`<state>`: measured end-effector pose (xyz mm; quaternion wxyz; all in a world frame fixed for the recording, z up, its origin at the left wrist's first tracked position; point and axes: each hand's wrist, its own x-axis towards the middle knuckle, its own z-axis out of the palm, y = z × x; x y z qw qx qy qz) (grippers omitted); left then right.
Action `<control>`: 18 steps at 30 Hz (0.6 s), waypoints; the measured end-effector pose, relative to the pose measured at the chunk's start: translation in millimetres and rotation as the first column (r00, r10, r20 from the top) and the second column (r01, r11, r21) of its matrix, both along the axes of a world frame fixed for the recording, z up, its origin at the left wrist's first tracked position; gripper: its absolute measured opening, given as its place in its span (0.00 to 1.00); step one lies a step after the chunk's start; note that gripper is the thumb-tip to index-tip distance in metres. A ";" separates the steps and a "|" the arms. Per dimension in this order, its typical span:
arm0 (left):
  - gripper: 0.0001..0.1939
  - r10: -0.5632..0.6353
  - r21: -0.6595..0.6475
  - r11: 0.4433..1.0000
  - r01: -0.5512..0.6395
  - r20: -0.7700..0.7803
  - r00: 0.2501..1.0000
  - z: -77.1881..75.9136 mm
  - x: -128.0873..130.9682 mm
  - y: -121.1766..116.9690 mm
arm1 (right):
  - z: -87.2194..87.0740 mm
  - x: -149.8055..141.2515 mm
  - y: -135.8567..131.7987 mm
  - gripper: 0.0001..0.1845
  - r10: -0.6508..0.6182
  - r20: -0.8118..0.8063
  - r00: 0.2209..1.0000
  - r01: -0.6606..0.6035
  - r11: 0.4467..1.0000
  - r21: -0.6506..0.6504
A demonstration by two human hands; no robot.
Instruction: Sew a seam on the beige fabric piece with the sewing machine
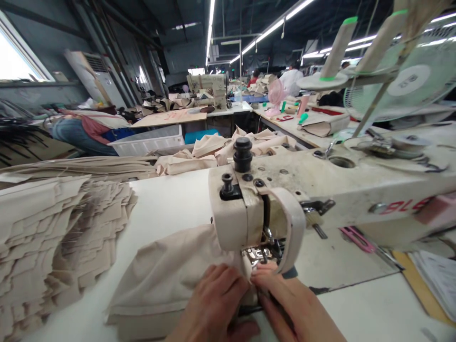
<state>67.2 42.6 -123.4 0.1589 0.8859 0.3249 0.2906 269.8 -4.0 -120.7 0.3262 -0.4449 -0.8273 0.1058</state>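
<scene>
A beige fabric piece (167, 266) with a stitched seam along its lower edge lies on the white table under the head of a sewing machine (231, 209). My left hand (217, 299) holds the fabric just left of the presser foot (254, 255), its fingers bent and close together. On the other side, my right hand (294, 304) pinches the fabric edge right in front of the foot, fingertips close to the needle area. A curved guard (290, 228) hangs beside the needle and hides part of that spot. Both thumbs are partly out of sight below.
Stacks of cut beige cloth (64, 237) lie at the left. More beige pieces (213, 152) are heaped behind the machine. Pink-handled scissors (359, 239) rest under the machine arm, near papers (436, 275). Thread cones (338, 50) stand at the upper right before a large fan (409, 78).
</scene>
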 end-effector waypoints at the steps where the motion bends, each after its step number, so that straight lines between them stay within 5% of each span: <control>1: 0.08 -0.053 -0.015 0.998 0.053 -0.008 0.999 -2.1 -0.8 -6.3 | 1.5 2.3 -4.3 0.16 -0.006 -0.022 1.000 0.005 1.000 -0.029; 4: 0.09 -0.027 -0.126 0.991 0.036 0.072 0.997 -2.3 -1.0 -14.0 | -3.0 4.5 -14.9 0.15 0.012 0.004 1.000 -0.012 1.000 -0.020; 8: 0.09 0.046 -0.197 0.980 -0.017 0.142 0.989 5.0 0.7 -11.5 | -18.1 -4.2 -15.4 0.20 0.034 0.011 0.999 -0.036 0.982 0.188; 13: 0.09 -0.055 -0.022 0.998 0.058 0.126 0.991 4.7 6.0 -13.2 | -14.3 -7.4 -7.7 0.20 0.124 0.068 0.990 -0.131 0.986 0.101; 18: 0.09 -0.047 -0.017 0.999 0.050 0.146 0.988 -0.1 8.5 -11.2 | -5.9 2.2 -1.5 0.18 0.150 0.115 0.982 -0.162 0.982 0.097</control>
